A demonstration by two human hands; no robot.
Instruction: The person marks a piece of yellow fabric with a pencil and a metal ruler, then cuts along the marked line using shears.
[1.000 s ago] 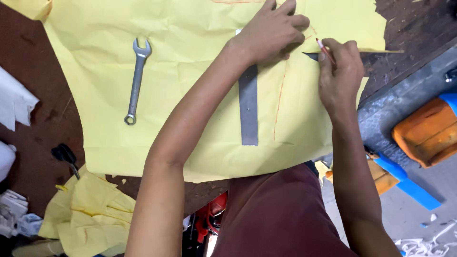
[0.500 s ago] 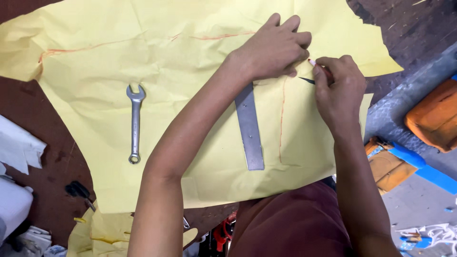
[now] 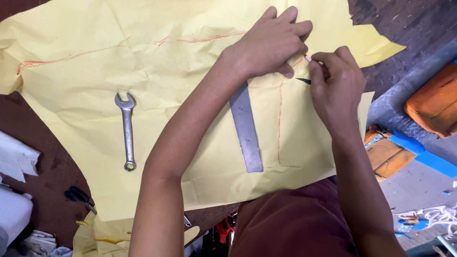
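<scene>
Left hand (image 3: 271, 45): as before, pressed flat on the ruler (image 3: 246, 128), pinning it to the yellow paper (image 3: 95, 85).
Right hand (image 3: 335, 88): pinching a pencil (image 3: 309, 58), now near the ruler's top.
Red line (image 3: 279, 123): drawn beside ruler.
Wrench (image 3: 126, 131): unmoved, left.

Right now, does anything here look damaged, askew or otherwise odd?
The yellow paper sheet is creased, its edges torn and ragged, worst at the right. The wrench lies loose on it. The left hand presses the metal ruler.
</scene>
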